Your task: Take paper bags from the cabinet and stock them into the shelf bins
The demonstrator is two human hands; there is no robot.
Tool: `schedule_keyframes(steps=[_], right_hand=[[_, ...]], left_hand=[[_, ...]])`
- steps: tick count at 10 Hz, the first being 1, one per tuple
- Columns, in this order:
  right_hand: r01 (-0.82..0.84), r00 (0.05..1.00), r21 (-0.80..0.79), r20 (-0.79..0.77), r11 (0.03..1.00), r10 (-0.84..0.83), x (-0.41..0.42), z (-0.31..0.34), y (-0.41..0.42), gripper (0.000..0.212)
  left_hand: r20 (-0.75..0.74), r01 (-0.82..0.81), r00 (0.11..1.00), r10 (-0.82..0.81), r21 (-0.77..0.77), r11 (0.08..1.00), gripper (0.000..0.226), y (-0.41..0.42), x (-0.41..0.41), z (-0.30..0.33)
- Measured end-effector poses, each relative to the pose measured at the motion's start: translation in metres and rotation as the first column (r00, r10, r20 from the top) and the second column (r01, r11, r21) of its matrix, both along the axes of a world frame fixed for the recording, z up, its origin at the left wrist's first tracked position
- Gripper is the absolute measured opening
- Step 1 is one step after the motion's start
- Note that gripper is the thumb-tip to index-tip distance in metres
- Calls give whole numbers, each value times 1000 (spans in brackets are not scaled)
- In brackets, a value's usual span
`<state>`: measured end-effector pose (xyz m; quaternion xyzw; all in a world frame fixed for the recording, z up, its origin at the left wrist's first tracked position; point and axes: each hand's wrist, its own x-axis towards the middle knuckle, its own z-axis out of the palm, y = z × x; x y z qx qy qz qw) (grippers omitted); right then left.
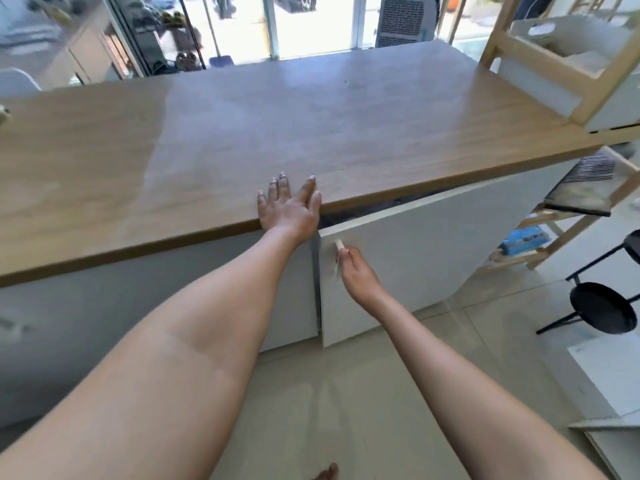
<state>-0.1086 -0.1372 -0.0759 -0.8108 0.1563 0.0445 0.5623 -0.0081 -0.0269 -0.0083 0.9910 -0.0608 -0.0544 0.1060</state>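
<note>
A person stands at a white cabinet [433, 244] topped by a wooden counter [242, 140], opening its right-hand door [415, 258], which stands slightly ajar with a dark gap showing along its top edge. The right hand [356, 270] pinches the small pale handle [338, 244] near the door's upper left corner, fingers curled round it. The left hand [289, 206] lies flat on the counter's front edge just above, fingers straight and spread, apparently bracing the body.

No paper bags can be seen; they are presumably inside the cabinet, whose interior is too dark to read through the gap. The wooden shelf unit [561, 64] stands at the right end of the counter, holding white bins [568, 32] on its upper levels (their contents cannot be made out).

The task looks to be at its very start, with the door not yet wide enough to reach in. To do this step well, the pull should likely follow the door's swing outward and to the right, since the hinge appears to sit on the far right side; a steady draw rather than a jerk would suit such a small handle. The person may need to step back or aside so that the door clears the legs, and to lift the left hand once the door is open, freeing it to reach for the bags. A black stool [602, 306] stands on the floor to the right, well apart from the door.
</note>
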Motion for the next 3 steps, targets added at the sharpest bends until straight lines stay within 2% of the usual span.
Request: schedule_keyframes(steps=[2,3], right_hand=[[2,998,-63,-58,998,-6,43,1,9,40],[-1,990,-135,-138,991,-18,47,9,3,43]], left_hand=[[-34,10,999,-10,-7,1000,52,2,1,0],[-51,20,998,-21,-18,1000,52,2,1,2]])
